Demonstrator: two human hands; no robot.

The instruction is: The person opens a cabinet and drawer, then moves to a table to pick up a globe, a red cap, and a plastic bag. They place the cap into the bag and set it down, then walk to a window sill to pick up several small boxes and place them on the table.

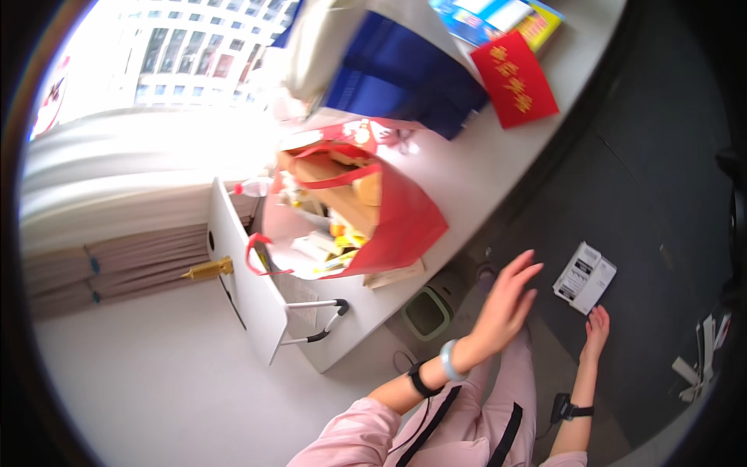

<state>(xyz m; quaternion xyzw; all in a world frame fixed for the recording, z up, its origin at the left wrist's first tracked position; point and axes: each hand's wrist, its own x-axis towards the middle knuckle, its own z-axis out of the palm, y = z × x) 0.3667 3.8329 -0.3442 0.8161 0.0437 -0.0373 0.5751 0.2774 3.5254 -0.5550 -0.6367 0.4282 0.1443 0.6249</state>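
Note:
My left hand (499,318), with a pale bangle and a black strap at the wrist, hovers over my legs with its fingers spread and nothing in it. Beyond its fingertips lie white printed cartons (585,278) on a dark grey tabletop (642,192); they could be two small boxes side by side. My right hand (596,334), wearing a black wrist device, is extended at the cartons' near corner. Its fingertips are at the edge or just short of it; I cannot tell whether they touch. Nothing shows inside its grasp.
A white desk (467,169) holds a full red tote bag (408,227), a blue bag (402,76) and a red envelope (515,80). Below its edge stands a waste bin (428,313). White strips (697,362) lie at far right. A white folding table (251,274) leans behind.

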